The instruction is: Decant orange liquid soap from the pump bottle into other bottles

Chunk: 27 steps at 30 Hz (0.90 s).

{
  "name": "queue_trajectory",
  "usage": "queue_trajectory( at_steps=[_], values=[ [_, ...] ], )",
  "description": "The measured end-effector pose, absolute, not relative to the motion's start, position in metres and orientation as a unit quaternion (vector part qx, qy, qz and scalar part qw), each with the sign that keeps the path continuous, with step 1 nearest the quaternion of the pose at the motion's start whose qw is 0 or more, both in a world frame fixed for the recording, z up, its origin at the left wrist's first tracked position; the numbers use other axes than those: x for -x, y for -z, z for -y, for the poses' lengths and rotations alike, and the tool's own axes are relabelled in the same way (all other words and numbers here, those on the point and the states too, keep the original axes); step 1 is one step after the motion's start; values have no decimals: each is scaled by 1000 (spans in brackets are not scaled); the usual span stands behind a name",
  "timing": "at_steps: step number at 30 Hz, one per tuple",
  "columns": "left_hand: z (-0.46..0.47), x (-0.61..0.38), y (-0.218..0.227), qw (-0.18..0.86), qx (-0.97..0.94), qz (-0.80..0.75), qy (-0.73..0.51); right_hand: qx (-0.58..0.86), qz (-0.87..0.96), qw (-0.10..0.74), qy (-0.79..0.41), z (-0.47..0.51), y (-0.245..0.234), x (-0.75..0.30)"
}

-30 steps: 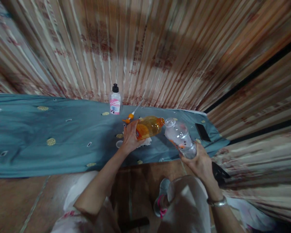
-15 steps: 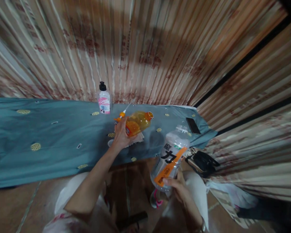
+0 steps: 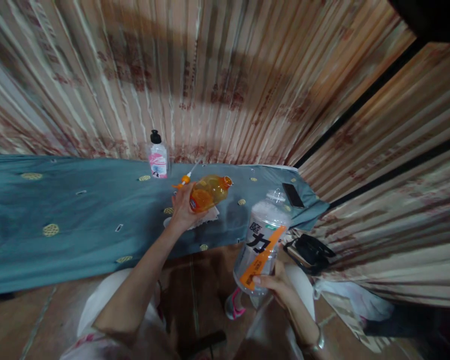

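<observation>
My left hand (image 3: pixel 184 206) is closed around the base of an orange see-through bottle (image 3: pixel 210 192), tilted so that its uncapped neck points right. Beyond that hand lies an orange and white pump top (image 3: pixel 185 181) with a thin tube. Under the bottle is a crumpled whitish tissue (image 3: pixel 209 217). My right hand (image 3: pixel 275 282) grips the lower part of a large clear plastic bottle (image 3: pixel 262 245) with an orange and black label; it leans a little right, its mouth at the top. The fingers behind each bottle are partly hidden.
A clear bottle with a black cap and pink label (image 3: pixel 158 159) stands at the back of the green-blue cloth (image 3: pixel 97 210). A dark phone (image 3: pixel 293 195) lies near its right end. A black bag (image 3: pixel 311 252) sits lower right. A pleated curtain (image 3: pixel 165 75) hangs behind.
The whole view has shifted slightly, so most things sit a little further left. Both hands keep their bottles, in nearly the same positions; the clear bottle is slightly more upright.
</observation>
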<state>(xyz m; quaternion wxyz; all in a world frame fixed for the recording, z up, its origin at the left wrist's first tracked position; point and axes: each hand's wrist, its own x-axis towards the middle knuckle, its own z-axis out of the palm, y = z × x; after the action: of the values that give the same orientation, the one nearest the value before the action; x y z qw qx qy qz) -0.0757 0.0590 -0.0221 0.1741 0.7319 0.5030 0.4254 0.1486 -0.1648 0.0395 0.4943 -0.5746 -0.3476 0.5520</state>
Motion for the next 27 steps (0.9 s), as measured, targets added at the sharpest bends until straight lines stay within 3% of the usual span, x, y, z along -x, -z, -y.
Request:
queue_trajectory(
  at_steps=[15, 27],
  values=[
    [-53, 80, 27, 193, -748, -477, -419, 616, 512, 314, -509, 130, -68, -187],
    [-48, 77, 29, 169, -750, -472, -432, 624, 573, 251, -468, 136, -80, -209]
  ],
)
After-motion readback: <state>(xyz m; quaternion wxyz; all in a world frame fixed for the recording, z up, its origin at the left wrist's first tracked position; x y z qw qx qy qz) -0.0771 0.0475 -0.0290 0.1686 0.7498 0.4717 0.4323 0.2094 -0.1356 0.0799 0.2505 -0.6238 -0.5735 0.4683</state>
